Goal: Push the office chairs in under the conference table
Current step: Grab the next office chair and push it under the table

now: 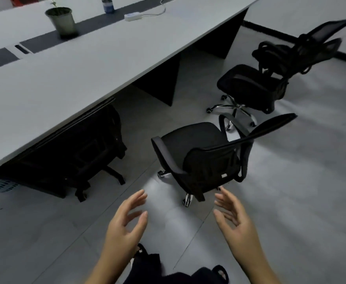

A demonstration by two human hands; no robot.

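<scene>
Both hands, left [127, 218] and right [232, 216], were empty, fingers spread, just short of near chair [200, 158]. Next: grab backrest, push toward table [86, 74].

A long table [106, 64] is lying across the left, with a potted plant [61, 20], a bottle [108, 5] and a power strip [133, 16] being carried on it. One chair [82, 148] is tucked beneath its edge. A second chair [205, 158] is standing apart on the floor [301, 191], before both hands [127, 222], and a third chair [270, 78] is placed behind it, to the right.
</scene>
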